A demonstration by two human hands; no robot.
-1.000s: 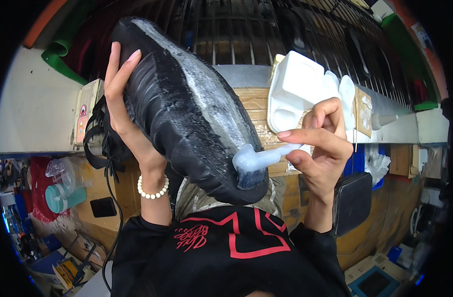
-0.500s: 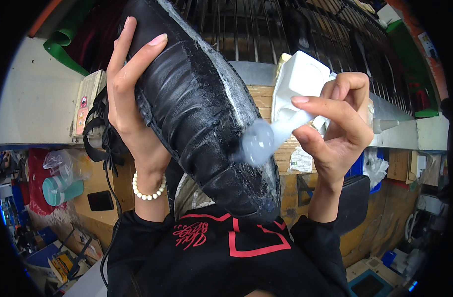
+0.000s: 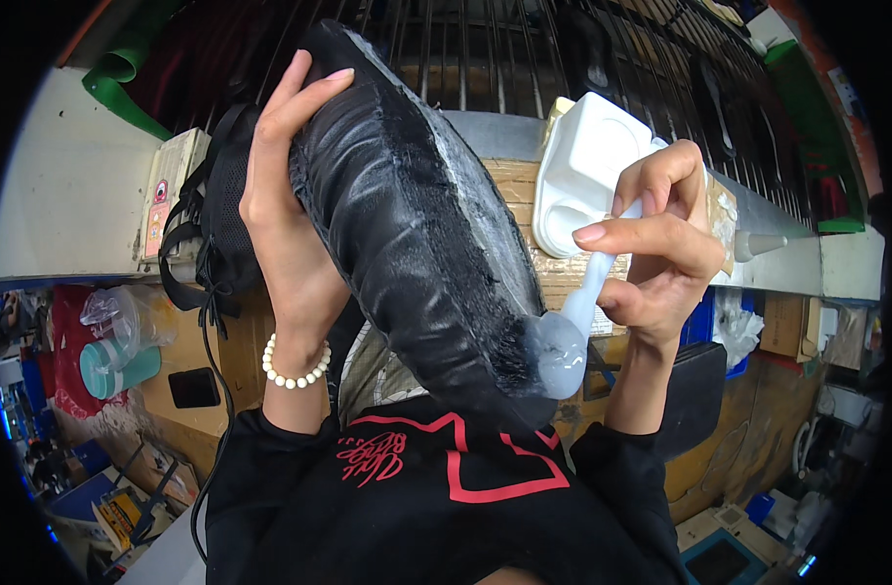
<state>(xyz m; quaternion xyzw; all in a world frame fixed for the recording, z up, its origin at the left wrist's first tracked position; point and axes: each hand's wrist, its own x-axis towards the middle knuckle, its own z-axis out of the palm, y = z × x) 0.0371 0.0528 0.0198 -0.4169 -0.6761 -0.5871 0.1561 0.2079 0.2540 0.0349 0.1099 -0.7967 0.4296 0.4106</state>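
Note:
A black leather shoe upper (image 3: 387, 234) is tilted in front of me, with gathered pleats on one side. A rough grey-white band runs along its right side. My left hand (image 3: 288, 195) grips it from the left, two fingers over its upper edge and the others hidden behind. Between thumb and fingers, my right hand (image 3: 665, 239) pinches a whitish, translucent brush (image 3: 563, 341). The brush's rounded end looks wet and glossy, and it touches the lower right part of the upper, where dark bristle-like strands show.
Past my right hand stands a white plastic container (image 3: 592, 146) on cardboard. A metal-bar rack (image 3: 465, 58) spans the far side. Left are a black bag (image 3: 226, 195), a phone (image 3: 194, 388) and a teal cup (image 3: 124, 366). A white nozzle (image 3: 761, 244) lies right.
The brush has moved down and right along the upper, toward its lower right edge. My left hand and the upper have shifted slightly right and down, and more of the white container shows.

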